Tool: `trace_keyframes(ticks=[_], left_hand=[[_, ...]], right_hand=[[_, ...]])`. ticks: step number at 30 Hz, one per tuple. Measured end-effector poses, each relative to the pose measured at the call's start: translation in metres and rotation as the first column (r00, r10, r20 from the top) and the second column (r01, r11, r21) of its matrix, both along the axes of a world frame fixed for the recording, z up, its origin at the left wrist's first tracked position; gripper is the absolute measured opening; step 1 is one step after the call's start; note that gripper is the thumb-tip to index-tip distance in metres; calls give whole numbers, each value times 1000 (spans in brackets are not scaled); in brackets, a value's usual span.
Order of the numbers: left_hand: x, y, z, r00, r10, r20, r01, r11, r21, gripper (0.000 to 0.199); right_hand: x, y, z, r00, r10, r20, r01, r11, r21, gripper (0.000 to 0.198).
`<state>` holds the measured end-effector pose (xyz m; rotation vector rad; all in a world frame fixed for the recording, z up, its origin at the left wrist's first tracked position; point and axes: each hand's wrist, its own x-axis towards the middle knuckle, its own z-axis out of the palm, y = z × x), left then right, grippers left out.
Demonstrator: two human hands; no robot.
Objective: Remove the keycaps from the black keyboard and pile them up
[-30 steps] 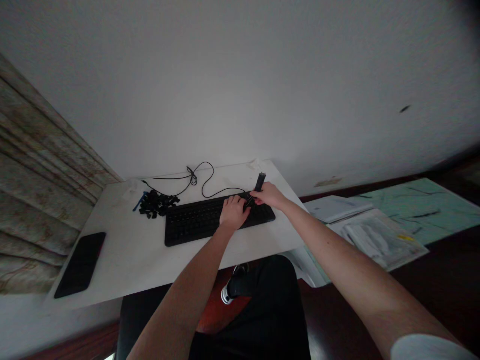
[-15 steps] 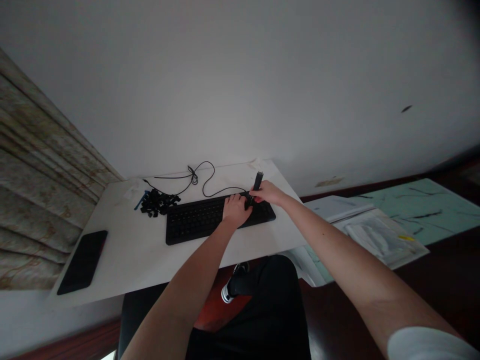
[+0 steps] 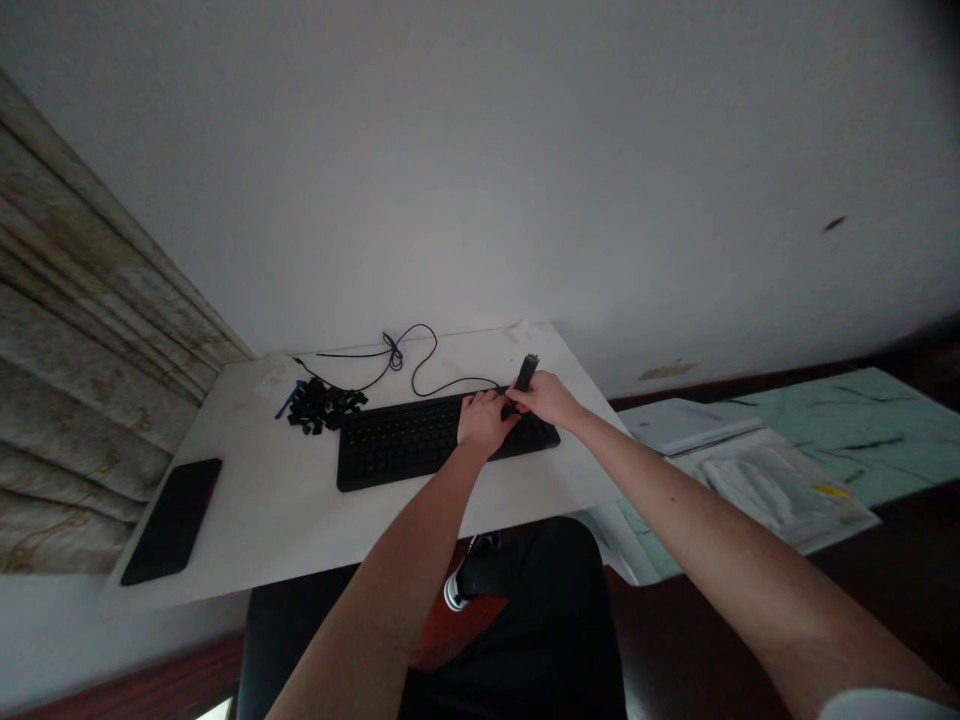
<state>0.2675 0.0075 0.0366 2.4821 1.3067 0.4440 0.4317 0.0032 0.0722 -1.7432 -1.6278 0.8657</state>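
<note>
A black keyboard [image 3: 401, 440] lies across the white table. My left hand [image 3: 484, 422] rests on its right half, fingers stretched toward the back edge and thumb pointing right. Close beside it, my right hand [image 3: 546, 397] is closed around a slim black brush-like tool [image 3: 528, 371]. The tool stands tilted, its rough-looking end up; its lower end is hidden between my hands over the keyboard. Left of the keyboard is a heap of loose black keycaps [image 3: 319, 405], with a small blue tool [image 3: 289, 400] at its left side.
A black cable [image 3: 424, 365] loops behind the keyboard. A dark flat phone-like slab [image 3: 172, 520] lies at the left end of the white table [image 3: 277, 530]. A patterned curtain [image 3: 82, 330] hangs at left. Plastic-wrapped packets [image 3: 742, 480] lie on a green marbled surface [image 3: 862, 430] to the right.
The view has shifted slightly, so the table sits a little farther right. The black tool leans more to the right, and my right hand is lower against my left.
</note>
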Motion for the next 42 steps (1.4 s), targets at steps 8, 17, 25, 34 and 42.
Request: trace_keyframes(ticks=[8, 17, 25, 34, 42], left_hand=[[0, -3, -1, 1000, -5, -1, 5, 999, 36, 25], [-2, -5, -1, 1000, -18, 21, 18, 1000, 15, 25], [-5, -6, 1, 998, 12, 68, -11, 1000, -19, 33], [-5, -5, 1, 999, 17, 35, -16, 1000, -4, 25], [-4, -5, 0, 999, 25, 36, -25, 1000, -4, 24]], right_hand=[[-5, -7, 5, 1000, -21, 14, 20, 1000, 23, 9], [3, 12, 61, 979, -37, 201, 30, 999, 39, 6], [0, -6, 23, 961, -262, -85, 254, 962, -98, 12], [-3, 0, 15, 973, -215, -84, 205, 972, -119, 16], [1, 7, 7, 990, -119, -78, 107, 983, -148, 14]])
